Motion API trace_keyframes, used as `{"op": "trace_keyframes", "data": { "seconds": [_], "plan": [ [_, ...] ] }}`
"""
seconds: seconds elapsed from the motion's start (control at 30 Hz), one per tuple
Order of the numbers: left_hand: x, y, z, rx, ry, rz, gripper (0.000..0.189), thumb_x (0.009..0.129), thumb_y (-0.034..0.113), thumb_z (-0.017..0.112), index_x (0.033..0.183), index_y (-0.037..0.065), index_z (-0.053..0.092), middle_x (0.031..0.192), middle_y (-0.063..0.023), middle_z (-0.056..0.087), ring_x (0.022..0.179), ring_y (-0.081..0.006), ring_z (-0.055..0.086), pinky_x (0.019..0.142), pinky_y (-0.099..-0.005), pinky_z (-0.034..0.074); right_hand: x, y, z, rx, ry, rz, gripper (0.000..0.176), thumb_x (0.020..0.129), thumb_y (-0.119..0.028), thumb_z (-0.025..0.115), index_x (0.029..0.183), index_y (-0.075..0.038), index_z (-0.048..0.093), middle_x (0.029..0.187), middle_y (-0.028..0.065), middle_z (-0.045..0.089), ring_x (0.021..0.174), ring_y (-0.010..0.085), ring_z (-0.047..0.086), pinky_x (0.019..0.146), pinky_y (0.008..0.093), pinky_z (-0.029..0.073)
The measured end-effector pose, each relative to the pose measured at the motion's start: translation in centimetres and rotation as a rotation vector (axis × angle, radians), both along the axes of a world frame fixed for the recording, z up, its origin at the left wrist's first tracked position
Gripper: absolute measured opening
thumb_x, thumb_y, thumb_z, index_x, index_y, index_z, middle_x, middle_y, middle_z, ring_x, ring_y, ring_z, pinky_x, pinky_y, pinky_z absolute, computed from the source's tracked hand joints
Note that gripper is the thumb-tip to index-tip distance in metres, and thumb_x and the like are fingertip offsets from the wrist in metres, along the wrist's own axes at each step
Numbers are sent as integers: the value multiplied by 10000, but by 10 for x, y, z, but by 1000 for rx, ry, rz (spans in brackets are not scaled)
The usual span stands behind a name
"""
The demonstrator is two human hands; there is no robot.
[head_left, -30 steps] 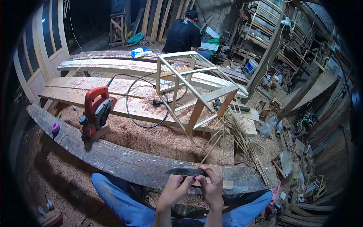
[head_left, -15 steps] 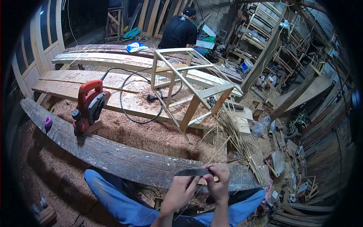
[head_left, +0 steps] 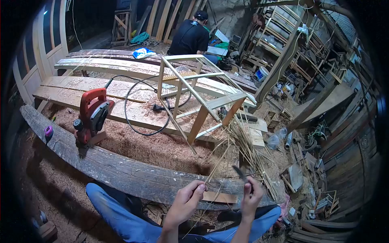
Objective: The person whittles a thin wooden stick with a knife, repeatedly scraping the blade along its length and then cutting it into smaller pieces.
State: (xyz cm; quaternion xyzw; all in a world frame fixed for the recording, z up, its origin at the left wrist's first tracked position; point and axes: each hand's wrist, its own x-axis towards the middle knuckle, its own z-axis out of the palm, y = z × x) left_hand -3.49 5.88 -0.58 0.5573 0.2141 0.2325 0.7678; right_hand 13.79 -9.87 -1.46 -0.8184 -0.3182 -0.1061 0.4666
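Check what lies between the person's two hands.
In the head view, a short, flat piece of pale wood lies between the left hand and the right hand, at the near edge of the weathered plank.

Before us runs the counter (head_left: 121,172), the planer (head_left: 94,115) on its left part. Behind it, the planks (head_left: 73,85) bear the frame (head_left: 197,124), the cord (head_left: 126,106) on its left, sticks (head_left: 251,154) on its right. Our left hand (head_left: 184,204) holds a strip (head_left: 214,172), our right hand (head_left: 251,197) the knife (head_left: 240,174).
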Motion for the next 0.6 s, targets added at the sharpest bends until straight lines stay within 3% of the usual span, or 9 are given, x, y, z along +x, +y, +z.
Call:
{"op": "trace_keyframes", "data": {
  "seconds": [0.17,0.27,0.33,0.47,0.53,0.6],
  "plan": [
    [-1,3,-10,-47,-13,-28,243,1073,246,504,1075,30,615,728,68,464,618,-11,389,539,-184,315,-51,23,-8,51,125,244,512,943,-516,637,961,-7,697,840,128,690,767,260,652,708,365,487],
    [0,0,-18,-30,-14,-9,234,1068,226,512,1107,23,622,768,47,511,663,-40,454,580,-210,373,-65,48,-3,66,93,306,454,906,-463,695,931,-10,700,831,105,711,740,263,651,684,366,483],
    [2,2,-24,294,-107,3,226,1048,170,517,1126,-17,618,762,-37,541,693,-117,480,619,-313,430,-66,53,-4,29,55,316,423,855,-435,740,899,-16,698,868,99,728,744,291,647,691,382,481],
    [-6,7,-23,184,31,-132,206,1016,119,556,1154,-18,623,880,-51,625,816,-141,552,705,-312,464,-63,62,5,4,-33,324,436,842,-452,742,903,-22,703,868,92,728,752,289,645,702,382,478],
    [-6,8,-26,419,-12,-17,190,976,65,573,1138,-15,632,874,-109,626,796,-145,538,702,-313,464,-60,62,6,-29,-84,343,438,826,-462,745,902,-32,711,851,86,721,752,279,639,713,377,470],
    [-5,7,-23,425,44,-24,184,963,50,579,1128,-11,634,871,-128,626,772,-161,541,693,-318,464,-58,64,7,-37,-99,343,436,822,-465,746,898,-37,715,853,80,720,758,273,636,717,379,465]
  ]
}}
